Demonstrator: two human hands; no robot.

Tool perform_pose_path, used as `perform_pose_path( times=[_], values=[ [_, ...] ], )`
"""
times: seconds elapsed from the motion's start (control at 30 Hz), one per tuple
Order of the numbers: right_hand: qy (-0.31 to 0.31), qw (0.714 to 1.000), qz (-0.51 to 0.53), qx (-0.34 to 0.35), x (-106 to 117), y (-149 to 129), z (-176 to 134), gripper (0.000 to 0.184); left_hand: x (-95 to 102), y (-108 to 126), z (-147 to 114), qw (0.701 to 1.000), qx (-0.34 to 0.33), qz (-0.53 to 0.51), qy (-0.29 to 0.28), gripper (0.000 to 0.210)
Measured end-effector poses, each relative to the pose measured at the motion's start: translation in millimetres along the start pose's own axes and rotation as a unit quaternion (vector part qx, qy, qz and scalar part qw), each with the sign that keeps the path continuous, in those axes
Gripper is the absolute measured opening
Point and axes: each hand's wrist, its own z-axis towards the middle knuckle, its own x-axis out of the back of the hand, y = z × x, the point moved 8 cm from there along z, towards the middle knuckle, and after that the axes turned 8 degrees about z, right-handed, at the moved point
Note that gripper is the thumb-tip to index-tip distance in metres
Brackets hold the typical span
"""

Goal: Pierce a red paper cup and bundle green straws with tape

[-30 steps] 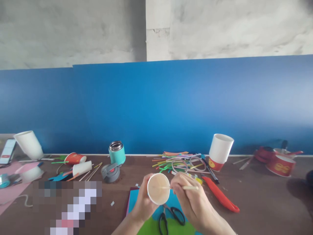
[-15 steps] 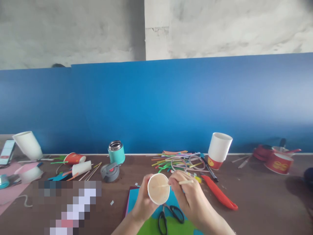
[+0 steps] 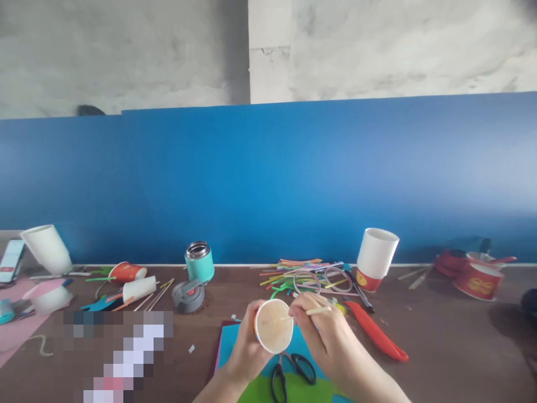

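My left hand is wrapped round a paper cup, whose open mouth is tilted toward me. A thin pale wooden stick is pinched in my right hand, and it reaches over the cup's rim into the inside. Whether its tip touches the cup wall I cannot tell. Below the cup, black-handled scissors lie on green paper and blue paper.
Colourful pipe cleaners are heaped behind my hands, beside stacked white cups. A red-orange tool lies right. Left stand a turquoise flask and its grey lid. A blue partition borders the table.
The cup has turned slightly, so a bit of its coloured outside shows at the left. Both hands keep nearly the same place, and the stick stays inside the cup.
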Motion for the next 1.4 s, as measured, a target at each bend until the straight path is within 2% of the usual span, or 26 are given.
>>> perform_pose_path(
  times=[0.2, 0.4, 0.57, 0.67, 0.77, 0.83, 0.97, 1.03, 1.07, 1.1, 1.13, 1.17, 1.23, 1.3, 1.4],
  values=[
    [0.052, 0.998, -0.025, -0.036, -6, 8, -3, 0.035, -0.7, -2, -2, 1.000, 0.011, 0.000, 0.012, 0.046],
    [0.007, 1.000, -0.025, 0.006, -10, -4, 0, 0.027, 0.7, -2, -1, 1.000, 0.011, 0.006, 0.018, 0.043],
    [0.051, 0.998, -0.015, -0.028, -8, 6, 2, 0.034, -3.8, -7, -3, 1.000, 0.014, 0.015, 0.006, 0.046],
    [0.059, 0.997, 0.007, -0.039, -6, 10, 2, 0.034, -4.3, -9, -3, 0.999, 0.020, 0.031, -0.005, 0.046],
    [0.059, 0.993, 0.076, -0.063, 2, 13, -1, 0.033, -2.3, -4, -2, 0.998, 0.001, 0.061, -0.012, 0.048],
    [0.130, 0.977, 0.146, -0.090, 20, 18, -5, 0.036, 0.5, 1, -1, 0.997, -0.015, 0.074, -0.008, 0.050],
    [0.367, 0.893, 0.224, -0.129, 70, 43, -24, 0.039, 9.6, 0, 1, 0.998, -0.009, 0.059, 0.025, 0.051],
    [0.405, 0.881, 0.192, -0.149, 84, 62, -27, 0.039, 13.5, -3, 1, 0.998, 0.000, 0.050, 0.043, 0.051],
    [0.397, 0.890, 0.146, -0.171, 86, 72, -26, 0.039, 14.6, -3, 1, 0.998, 0.002, 0.049, 0.050, 0.050],
    [0.344, 0.914, 0.080, -0.202, 83, 82, -20, 0.039, 16.1, -4, 1, 0.997, 0.003, 0.052, 0.060, 0.049],
    [0.257, 0.937, 0.007, -0.235, 73, 93, -14, 0.038, 17.8, -3, 2, 0.996, 0.002, 0.058, 0.072, 0.050],
    [0.176, 0.943, -0.071, -0.274, 63, 104, -12, 0.036, 20.1, -3, 2, 0.994, 0.001, 0.067, 0.089, 0.051],
    [0.073, 0.928, -0.189, -0.313, 44, 116, -12, 0.026, 25.0, -4, 3, 0.990, 0.015, 0.077, 0.120, 0.055],
    [0.020, 0.918, -0.257, -0.300, 24, 110, -12, 0.019, 27.4, -11, 6, 0.989, 0.056, 0.055, 0.125, 0.054],
    [-0.074, 0.920, -0.268, -0.277, -15, 93, -14, 0.027, 29.5, -27, 10, 0.980, 0.142, -0.063, 0.125, 0.047]
  ],
)
